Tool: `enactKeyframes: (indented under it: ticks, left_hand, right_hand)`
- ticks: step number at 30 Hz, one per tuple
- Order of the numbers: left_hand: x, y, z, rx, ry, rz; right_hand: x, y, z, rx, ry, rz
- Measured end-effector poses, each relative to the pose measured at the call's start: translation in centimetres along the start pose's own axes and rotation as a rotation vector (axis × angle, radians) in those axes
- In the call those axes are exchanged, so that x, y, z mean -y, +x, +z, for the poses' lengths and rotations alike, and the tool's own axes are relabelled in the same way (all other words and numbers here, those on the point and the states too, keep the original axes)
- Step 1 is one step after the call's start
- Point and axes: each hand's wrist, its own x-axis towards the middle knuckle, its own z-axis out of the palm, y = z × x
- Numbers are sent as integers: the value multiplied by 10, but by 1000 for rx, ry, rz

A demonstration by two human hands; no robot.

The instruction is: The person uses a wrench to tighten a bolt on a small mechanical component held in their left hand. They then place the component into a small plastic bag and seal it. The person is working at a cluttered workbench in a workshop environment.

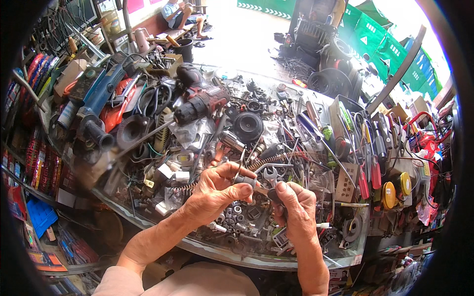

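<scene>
Above the cluttered glass-topped counter, my left hand is closed round a small dark ribbed cylindrical part, pinched between thumb and fingers. My right hand grips a dark-handled tool with a short metal blade pointing left at that part. Whether the blade touches it, I cannot tell. The open jaw of a wrench shows just beyond my right thumb; whether it is held or lying there is unclear. Beneath my hands lie several nuts and small metal fittings.
A red and black cordless drill lies at the back left, near a blue angle grinder. A round black disc and a long coil spring lie beyond my hands. Red-handled screwdrivers stand right. A person sits far off.
</scene>
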Motion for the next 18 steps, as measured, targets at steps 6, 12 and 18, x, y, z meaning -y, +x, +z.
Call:
enactKeyframes:
  ticks: [6, 12, 18]
  left_hand:
    - [-4, -2, -2, -25, -87, -63]
    - [-1, 0, 4, 16, -1, -23]
    - [1, 0, 1, -40, -45, 20]
  right_hand:
    - [-7, -1, 7, -94, -140, -212]
    - [3, -4, -2, -12, -18, -10]
    - [-12, 4, 1, -37, -151, -173]
